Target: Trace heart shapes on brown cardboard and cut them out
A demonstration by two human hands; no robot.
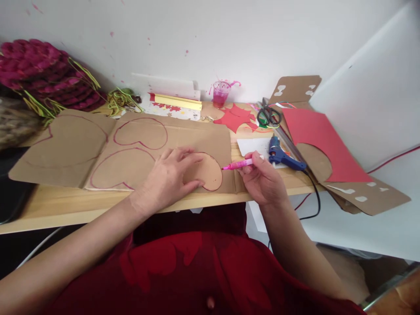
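Near the tabletop's (65, 209) front edge, a pale rounded template (213, 172) lies flat on the right-hand part of a folded cardboard sheet (200, 136), partly covered by the left hand (172, 173). That hand is spread, fingertips and thumb resting on the template, while the right hand (262, 177) pinches a pink marker (239, 165) between thumb and fingers, its tip at the template's right edge; whether it touches cannot be told. The likeliest trouble is slipping: the fingers bear on the template's left side, so a sideways push from the marker at the far end could swivel it and leave a doubled line. The sheet's creases might also let it rock, making the line wobble. Just beyond the right hand, a blue glue gun (284, 158) lies with its cord (318, 199) drooping over the front edge; a forearm catching that could drag the gun along. Toward the back edge, the cup (220, 94) of pink liquid appears uncovered, so a careless knock could spill onto the cardboard.
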